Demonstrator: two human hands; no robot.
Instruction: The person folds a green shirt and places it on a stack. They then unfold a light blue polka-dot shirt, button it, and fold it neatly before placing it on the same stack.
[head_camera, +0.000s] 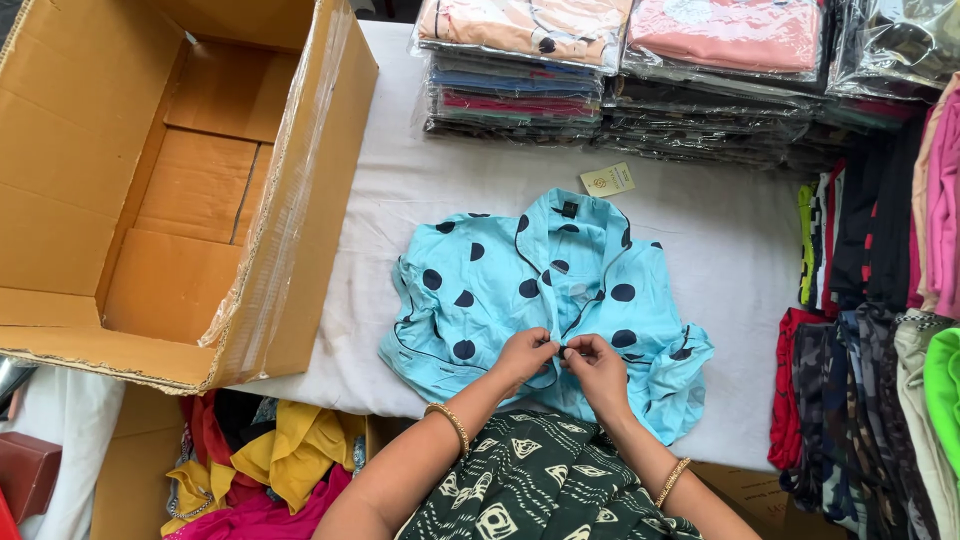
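closely together, the left hand (525, 352) and the right hand (597, 362) pinched the front opening of a light blue shirt with dark dots (545, 300), fingers closed on the cloth near its lower middle. the shirt lay flat on the white worktop (400, 190), its collar pointing away from the person. an open cardboard box (170, 190) stood at the left, and stacks of bagged clothes (620, 80) lay behind the shirt.

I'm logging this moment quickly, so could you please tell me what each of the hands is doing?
Left hand: closed, pinching the front placket of the light blue polka-dot shirt.
Right hand: closed, pinching the same placket.
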